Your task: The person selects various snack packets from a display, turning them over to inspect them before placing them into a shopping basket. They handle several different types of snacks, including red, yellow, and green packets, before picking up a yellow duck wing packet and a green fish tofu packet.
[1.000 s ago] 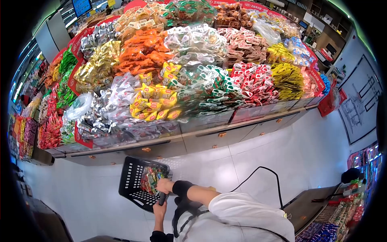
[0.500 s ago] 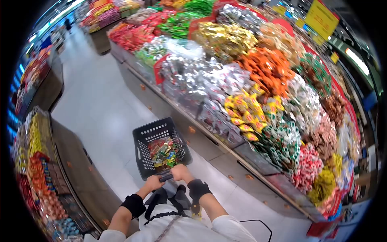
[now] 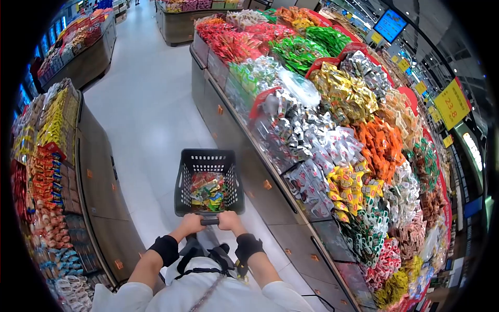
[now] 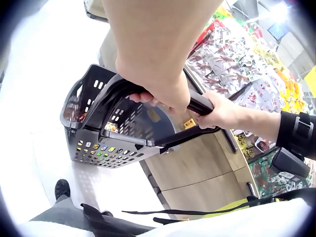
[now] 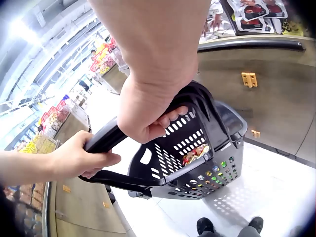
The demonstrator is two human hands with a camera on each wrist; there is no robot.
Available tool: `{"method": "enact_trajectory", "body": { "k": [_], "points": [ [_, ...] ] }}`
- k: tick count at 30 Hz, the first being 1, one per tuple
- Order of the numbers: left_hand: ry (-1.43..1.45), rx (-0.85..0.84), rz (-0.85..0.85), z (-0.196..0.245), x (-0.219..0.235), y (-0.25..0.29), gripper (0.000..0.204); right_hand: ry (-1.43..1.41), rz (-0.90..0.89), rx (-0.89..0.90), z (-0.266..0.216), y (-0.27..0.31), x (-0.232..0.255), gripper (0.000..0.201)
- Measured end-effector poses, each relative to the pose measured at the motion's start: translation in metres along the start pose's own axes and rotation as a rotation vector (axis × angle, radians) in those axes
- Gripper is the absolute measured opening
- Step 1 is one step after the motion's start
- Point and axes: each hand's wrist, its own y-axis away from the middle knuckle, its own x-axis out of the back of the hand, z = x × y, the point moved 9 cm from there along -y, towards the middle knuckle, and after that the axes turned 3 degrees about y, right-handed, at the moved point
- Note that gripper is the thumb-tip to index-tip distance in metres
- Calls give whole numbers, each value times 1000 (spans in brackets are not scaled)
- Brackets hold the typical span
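Note:
A dark shopping basket (image 3: 209, 156) with perforated walls hangs in front of the body, several colourful snack packets (image 3: 208, 190) lying in its bottom. My left hand (image 3: 191, 223) grips one end of the black handle (image 3: 210, 220). The other end is held by my right hand (image 3: 227, 220). In the left wrist view, the left hand (image 4: 158, 86) curls over the bar, with the right hand (image 4: 219, 111) beside it. From the right wrist, the right hand (image 5: 150, 106) wraps the bar near the basket's side, and the left hand (image 5: 81, 155) holds farther along it.
A long counter heaped with wrapped snacks (image 3: 306, 135) runs along the right, its wooden front (image 3: 234, 125) close to the basket. Another snack shelf (image 3: 96, 171) flanks the left. Pale aisle floor (image 3: 140, 104) stretches ahead between them, with more display stands (image 3: 83, 41) farther off.
The view has turned left, from facing the counter to looking along the aisle. Both hands are now side by side on the handle, with the basket straight in front of the body.

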Motion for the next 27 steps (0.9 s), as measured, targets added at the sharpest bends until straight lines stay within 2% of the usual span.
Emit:
{"method": "enact_trajectory", "body": {
  "k": [5,14,19,27],
  "points": [
    [18,-41,47,-28,25,-6,28,47,-6,-15,-13,-38,4,22],
    [94,-159,272,-80,84,-13,22,80,28,-6,-47,-108,27,21],
    [118,-202,318,-107,107,-18,24,44,100,16,-63,-141,41,16],
    [75,-201,357,-141,127,-39,29,56,74,14,-74,-181,62,13]
  ]
}}
